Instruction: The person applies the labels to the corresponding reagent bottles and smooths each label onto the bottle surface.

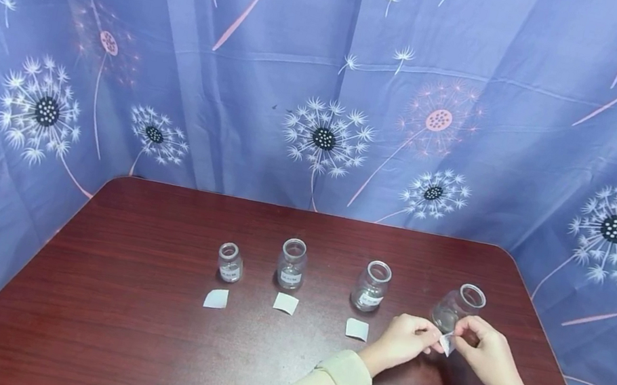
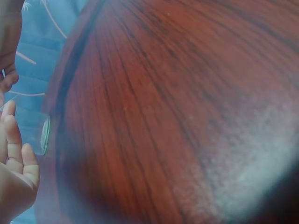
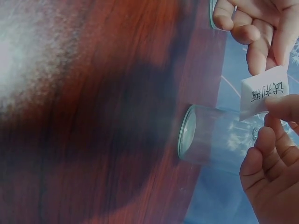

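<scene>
Both hands meet in front of the rightmost clear glass jar (image 1: 457, 308), which bears no visible label. Between them is a small white paper label (image 3: 261, 91) with handwritten characters. My right hand (image 1: 486, 358) pinches one edge, with the thumb on its written face in the right wrist view. My left hand (image 1: 407, 341) pinches the label from the opposite side. Behind the label, the right wrist view shows that same jar (image 3: 210, 135) standing close to the right fingers. Only part of the left hand (image 2: 18, 172) shows in the left wrist view, and the label is hidden there.
Three more glass jars stand leftward in a row: a small one (image 1: 230, 264), a taller one (image 1: 292, 264) and another (image 1: 371, 287), each with a white label. In front lie three white paper squares: left (image 1: 216, 298), middle (image 1: 285, 303), right (image 1: 356, 329). A patterned blue curtain (image 1: 237, 104) surrounds the wooden table (image 1: 136, 327).
</scene>
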The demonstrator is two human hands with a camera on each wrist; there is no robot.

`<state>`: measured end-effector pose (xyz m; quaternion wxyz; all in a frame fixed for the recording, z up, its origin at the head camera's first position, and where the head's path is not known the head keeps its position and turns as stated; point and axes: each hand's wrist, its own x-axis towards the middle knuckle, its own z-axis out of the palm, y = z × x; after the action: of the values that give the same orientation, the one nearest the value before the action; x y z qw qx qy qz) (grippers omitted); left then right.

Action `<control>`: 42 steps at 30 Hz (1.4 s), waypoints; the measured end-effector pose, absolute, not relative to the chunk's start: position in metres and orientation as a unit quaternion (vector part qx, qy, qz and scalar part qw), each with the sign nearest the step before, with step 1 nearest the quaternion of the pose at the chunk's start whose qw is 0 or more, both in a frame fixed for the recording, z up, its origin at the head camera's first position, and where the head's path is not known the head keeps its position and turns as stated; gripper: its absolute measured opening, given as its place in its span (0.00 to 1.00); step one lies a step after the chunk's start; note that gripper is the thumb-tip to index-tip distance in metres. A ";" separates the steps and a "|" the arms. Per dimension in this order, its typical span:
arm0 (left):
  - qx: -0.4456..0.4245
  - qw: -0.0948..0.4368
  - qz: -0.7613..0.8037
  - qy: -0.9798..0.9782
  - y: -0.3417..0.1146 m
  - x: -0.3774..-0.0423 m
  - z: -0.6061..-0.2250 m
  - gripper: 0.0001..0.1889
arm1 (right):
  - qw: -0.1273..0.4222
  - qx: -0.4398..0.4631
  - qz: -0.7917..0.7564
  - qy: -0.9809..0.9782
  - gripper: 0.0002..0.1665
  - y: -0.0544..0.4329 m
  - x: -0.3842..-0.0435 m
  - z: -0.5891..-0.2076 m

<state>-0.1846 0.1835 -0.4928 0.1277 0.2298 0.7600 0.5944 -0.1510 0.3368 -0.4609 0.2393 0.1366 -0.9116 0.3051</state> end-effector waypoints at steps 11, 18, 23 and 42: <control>0.245 0.086 0.546 0.797 0.182 -0.183 -0.492 0.07 | 0.196 0.130 0.316 -0.919 0.11 0.337 -0.148 -0.458; 0.272 0.080 0.517 0.808 0.178 -0.183 -0.491 0.09 | 0.167 0.111 0.326 -0.924 0.15 0.336 -0.146 -0.455; 0.261 0.101 0.530 0.801 0.178 -0.182 -0.492 0.10 | 0.149 0.101 0.328 -0.927 0.11 0.336 -0.145 -0.455; 0.259 0.098 0.535 0.798 0.176 -0.181 -0.490 0.12 | 0.136 0.114 0.344 -0.922 0.14 0.333 -0.145 -0.455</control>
<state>-0.1806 0.1763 -0.4898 0.0978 0.2590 0.7984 0.5348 -0.1446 0.3335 -0.4549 0.1362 0.1140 -0.9219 0.3444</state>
